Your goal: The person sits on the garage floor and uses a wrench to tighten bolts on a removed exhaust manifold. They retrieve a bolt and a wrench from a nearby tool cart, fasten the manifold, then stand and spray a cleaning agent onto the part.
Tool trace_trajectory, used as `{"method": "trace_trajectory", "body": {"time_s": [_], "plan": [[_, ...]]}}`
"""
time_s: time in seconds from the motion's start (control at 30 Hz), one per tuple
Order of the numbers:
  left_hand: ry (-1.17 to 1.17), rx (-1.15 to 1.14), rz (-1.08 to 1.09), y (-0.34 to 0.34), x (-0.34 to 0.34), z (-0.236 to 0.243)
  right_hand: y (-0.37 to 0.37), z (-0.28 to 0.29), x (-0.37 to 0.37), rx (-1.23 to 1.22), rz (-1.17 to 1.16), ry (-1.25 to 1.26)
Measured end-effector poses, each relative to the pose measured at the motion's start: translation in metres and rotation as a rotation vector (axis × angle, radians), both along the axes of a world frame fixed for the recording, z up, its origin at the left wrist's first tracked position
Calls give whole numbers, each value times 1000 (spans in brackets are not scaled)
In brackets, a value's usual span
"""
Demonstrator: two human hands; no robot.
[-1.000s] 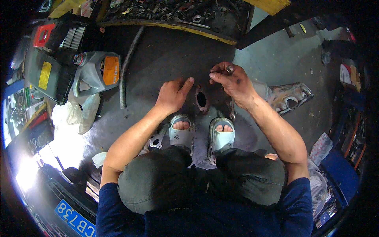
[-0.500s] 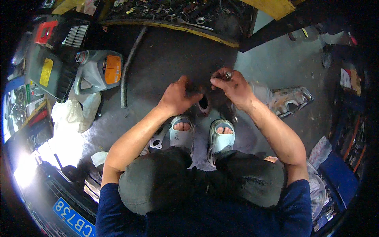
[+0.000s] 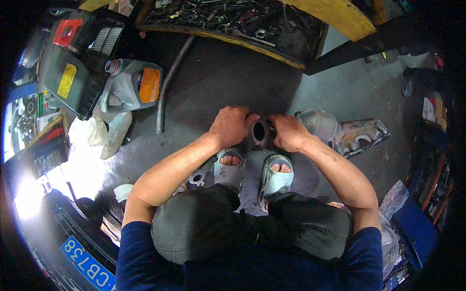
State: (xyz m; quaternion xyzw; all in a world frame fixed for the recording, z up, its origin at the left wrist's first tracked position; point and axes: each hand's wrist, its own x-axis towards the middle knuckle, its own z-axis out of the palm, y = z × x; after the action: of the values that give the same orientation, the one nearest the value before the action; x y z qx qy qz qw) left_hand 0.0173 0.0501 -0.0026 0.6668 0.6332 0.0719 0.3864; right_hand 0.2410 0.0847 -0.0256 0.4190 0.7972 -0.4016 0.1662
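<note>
Between my hands, on the floor beyond my feet, stands a rusty metal pipe piece with an oval flange [image 3: 258, 145] and a dark oval opening facing up. My left hand [image 3: 232, 127] is closed at its left side, thumb against the flange edge. On the other side, my right hand [image 3: 287, 132] is closed with curled fingertips close to the flange. Whatever those fingertips pinch is hidden by the hand. Right of that hand lie a dull metal canister [image 3: 318, 125] and a stained metal heat shield-like plate [image 3: 361, 137] with a hole.
A grey jug with an orange label [image 3: 148, 85] stands at left beside a black plastic housing [image 3: 75, 87]. A hose-like bar [image 3: 171, 82] lies nearby. A yellow-edged tray of tools [image 3: 233, 22] is at the far side. A small flange plate [image 3: 197, 178] sits by my left sandal [image 3: 228, 172].
My right hand has come down and nearer to the flange; the small shiny metal piece seen in it earlier is now out of sight. The left hand has curled closer to the flange.
</note>
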Motion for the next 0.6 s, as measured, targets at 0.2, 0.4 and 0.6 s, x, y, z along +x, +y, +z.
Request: {"method": "trace_trajectory", "body": {"time_s": [0.2,0.4,0.6], "plan": [[24,212,-54,-5,-1,-7,4,-2,-2,6,54,-39],[30,389,-142,-9,-4,-11,4,3,0,26,46,-28],[18,354,-194,-9,-7,-23,4,4,-1,55,49,17]]}}
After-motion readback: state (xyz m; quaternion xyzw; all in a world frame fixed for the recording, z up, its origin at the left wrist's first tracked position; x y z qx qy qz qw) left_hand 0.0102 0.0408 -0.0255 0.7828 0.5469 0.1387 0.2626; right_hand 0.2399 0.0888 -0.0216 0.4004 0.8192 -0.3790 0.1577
